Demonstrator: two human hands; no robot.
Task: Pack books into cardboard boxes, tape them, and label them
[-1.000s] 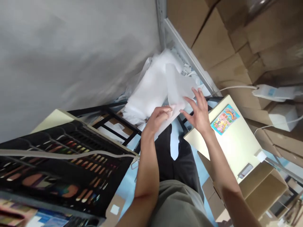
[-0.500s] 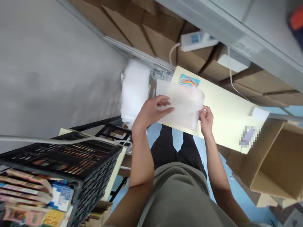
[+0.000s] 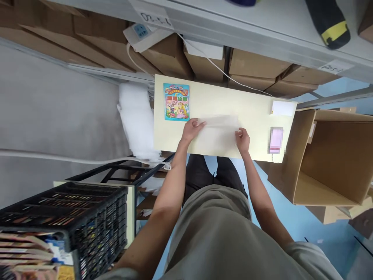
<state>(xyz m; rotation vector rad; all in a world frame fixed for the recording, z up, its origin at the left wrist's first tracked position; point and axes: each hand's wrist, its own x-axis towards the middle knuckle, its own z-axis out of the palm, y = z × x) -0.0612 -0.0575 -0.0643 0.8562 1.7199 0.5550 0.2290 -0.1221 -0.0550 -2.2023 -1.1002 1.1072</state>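
Observation:
Over the pale yellow tabletop (image 3: 221,95) I hold a thin, white, translucent sheet (image 3: 217,134), which may be a pouch. Its upper left corner is pinched in my left hand (image 3: 192,130). My right hand (image 3: 243,140) is closed at the sheet's right edge. Just above my left hand lies a picture book (image 3: 176,102) with a colourful cover and a blue border, flat on the table and apart from my fingers.
White packing material (image 3: 136,120) is piled left of the table. A black crate (image 3: 99,221) of books stands lower left. An open cardboard box (image 3: 332,155) is at the right. A blurred pink device (image 3: 276,140) and a small white box (image 3: 282,108) lie on the table's right end.
My view has swung to the right. The sheet now lies lower and flatter, drawn out between both hands, and the book it partly covered is fully visible.

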